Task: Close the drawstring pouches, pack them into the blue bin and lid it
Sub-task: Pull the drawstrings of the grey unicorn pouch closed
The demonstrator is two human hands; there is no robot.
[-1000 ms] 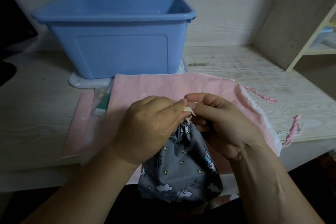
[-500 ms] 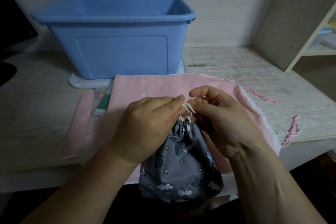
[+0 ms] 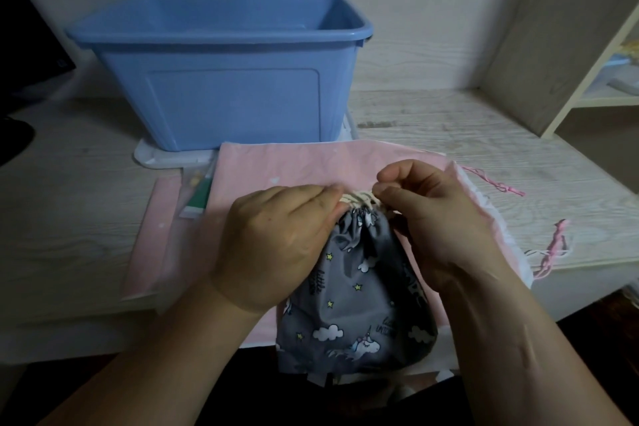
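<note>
as left hand (image 3: 276, 245) and right hand (image 3: 439, 228) pinched the cream cord (image 3: 358, 199) of the grey unicorn-print cloth pouch (image 3: 356, 304), even tension seemed wisest.

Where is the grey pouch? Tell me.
Head view, lower centre: grey pouch on the pink pouch, nearer than the blue bin, neck held by left hand and right hand.

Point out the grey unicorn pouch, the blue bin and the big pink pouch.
grey unicorn pouch (image 3: 359, 304), head view, its printed front below the gathered neck.
blue bin (image 3: 228, 107), head view, its front wall.
big pink pouch (image 3: 294, 166), head view, bare fabric near its far edge.
</note>
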